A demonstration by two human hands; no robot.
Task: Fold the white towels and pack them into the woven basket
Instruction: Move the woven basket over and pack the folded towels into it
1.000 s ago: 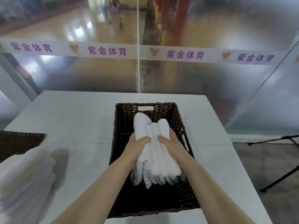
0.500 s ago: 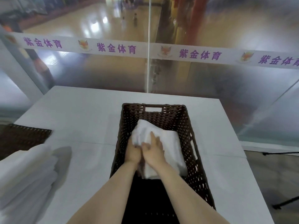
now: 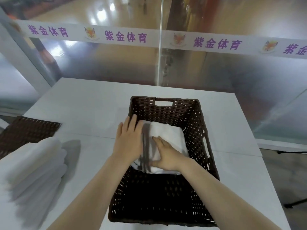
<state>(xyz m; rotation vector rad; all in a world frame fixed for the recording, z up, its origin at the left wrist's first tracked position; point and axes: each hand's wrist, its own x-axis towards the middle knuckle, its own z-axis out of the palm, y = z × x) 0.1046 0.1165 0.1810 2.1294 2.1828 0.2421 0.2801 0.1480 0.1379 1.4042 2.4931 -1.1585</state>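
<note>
Since half a second earlier, the left hand (image 3: pixel 128 141) was lifted off the folded white towels (image 3: pixel 167 140) to the woven basket (image 3: pixel 196 123) rim, fingers straight. The right hand (image 3: pixel 166 155) was pressed flat. Soft, light cloth is best held underneath.

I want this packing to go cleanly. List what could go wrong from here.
1. The folded towel sits in the far half of the woven basket; lifting the right hand off it may let the fold spring loose.
2. The left hand is at the basket's left wall and could nudge the basket across the table.
3. The stack of towels lies at the table's left edge and could slip off.
</note>
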